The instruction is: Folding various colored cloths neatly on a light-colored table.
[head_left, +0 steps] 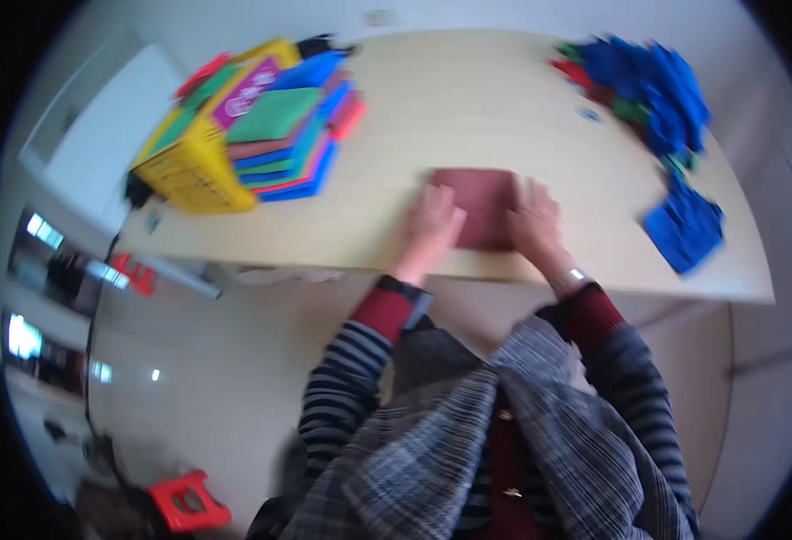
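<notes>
A maroon-brown square of folded cloth lies flat near the front edge of the table. My left hand rests on its left side with the fingers extended over the cloth. Along the opposite side lies my right hand, fingers stretched out against the cloth's edge. Both hands look open, though slightly blurred.
At the left stand a yellow box and a stack of folded cloths in green, blue and red. Loose blue cloths are heaped at the far right, with a blue piece below. A red stool is on the floor.
</notes>
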Demonstrator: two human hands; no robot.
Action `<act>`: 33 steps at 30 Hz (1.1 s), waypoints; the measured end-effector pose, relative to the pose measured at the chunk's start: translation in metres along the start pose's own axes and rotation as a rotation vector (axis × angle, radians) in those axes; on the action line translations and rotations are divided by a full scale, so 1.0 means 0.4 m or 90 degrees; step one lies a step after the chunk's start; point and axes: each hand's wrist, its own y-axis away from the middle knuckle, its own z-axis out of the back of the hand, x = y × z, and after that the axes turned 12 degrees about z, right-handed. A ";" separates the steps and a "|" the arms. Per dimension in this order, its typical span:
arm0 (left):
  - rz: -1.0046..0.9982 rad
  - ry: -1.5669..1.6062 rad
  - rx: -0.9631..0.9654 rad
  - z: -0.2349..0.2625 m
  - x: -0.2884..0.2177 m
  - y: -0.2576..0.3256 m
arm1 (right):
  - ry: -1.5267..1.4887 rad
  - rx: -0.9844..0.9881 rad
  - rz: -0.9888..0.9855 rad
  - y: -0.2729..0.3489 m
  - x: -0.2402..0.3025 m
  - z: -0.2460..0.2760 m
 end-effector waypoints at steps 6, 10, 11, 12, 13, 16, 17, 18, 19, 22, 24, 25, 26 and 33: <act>-0.111 -0.104 -0.109 -0.049 -0.123 -0.031 | 0.006 -0.037 0.164 -0.037 -0.009 -0.057; -0.060 -0.065 -0.065 -0.077 -0.094 -0.053 | 0.044 0.038 0.142 -0.077 0.004 -0.115; -0.047 -0.070 -0.072 -0.077 -0.080 -0.055 | 0.050 0.055 0.137 -0.076 0.010 -0.110; -0.059 -0.062 -0.102 -0.079 -0.076 -0.055 | 0.059 0.074 0.124 -0.073 0.007 -0.107; -0.070 -0.053 -0.132 -0.082 -0.071 -0.052 | 0.056 0.078 0.132 -0.080 -0.003 -0.113; -0.065 -0.050 -0.134 -0.070 -0.072 -0.050 | 0.110 0.051 0.163 -0.131 -0.059 -0.142; -0.060 -0.050 -0.101 -0.060 -0.084 -0.051 | 0.106 0.053 0.170 -0.143 -0.074 -0.148; -0.055 -0.050 -0.068 -0.049 -0.093 -0.050 | 0.094 0.070 0.128 -0.151 -0.089 -0.152; -0.042 -0.056 -0.072 -0.047 -0.097 -0.044 | 0.082 0.088 0.093 -0.153 -0.096 -0.153; -0.031 -0.047 -0.065 -0.046 -0.091 -0.046 | 0.056 0.101 0.076 -0.169 -0.087 -0.160; -0.017 -0.038 -0.060 -0.048 -0.091 -0.041 | 0.049 0.094 0.051 -0.159 -0.098 -0.164; -0.015 -0.022 -0.049 -0.046 -0.094 -0.041 | 0.048 0.092 0.059 -0.156 -0.108 -0.172; -0.013 -0.006 -0.038 -0.042 -0.094 -0.041 | 0.050 0.083 0.064 -0.151 -0.118 -0.179; -0.037 -0.021 -0.062 -0.046 -0.094 -0.029 | 0.082 0.030 0.052 -0.077 -0.197 -0.162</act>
